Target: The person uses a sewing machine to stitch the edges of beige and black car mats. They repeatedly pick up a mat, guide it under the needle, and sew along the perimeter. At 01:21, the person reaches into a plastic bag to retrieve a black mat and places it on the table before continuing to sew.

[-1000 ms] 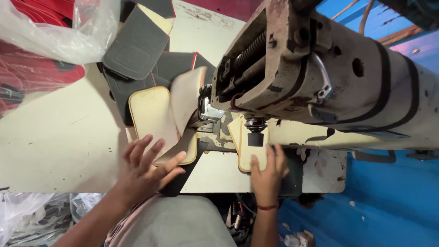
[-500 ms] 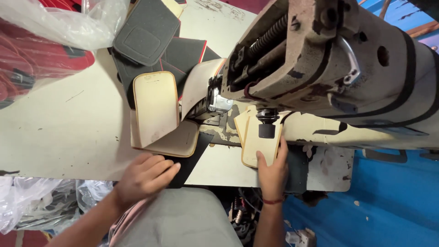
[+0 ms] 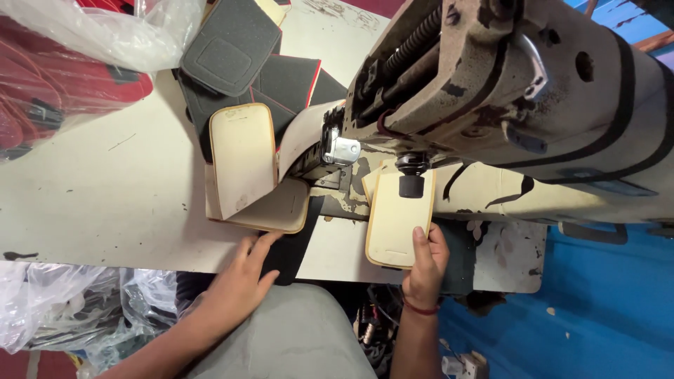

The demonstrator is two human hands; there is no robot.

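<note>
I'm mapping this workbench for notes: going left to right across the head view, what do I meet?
Clear plastic bag of red pieces → upright cream padded panel → left hand → flat cream panel held by right hand → worn beige sewing machine.

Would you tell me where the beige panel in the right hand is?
Head view, right of centre: beige panel lies under the sewing machine, right hand gripping its near edge.

Bare table (image 3: 105,203) open left of the beige panels (image 3: 242,168), sewing machine head (image 3: 491,84) overhanging right side, plastic bag (image 3: 77,42) crowding far-left corner, dark padded pieces (image 3: 232,45) stacked behind panels
</note>
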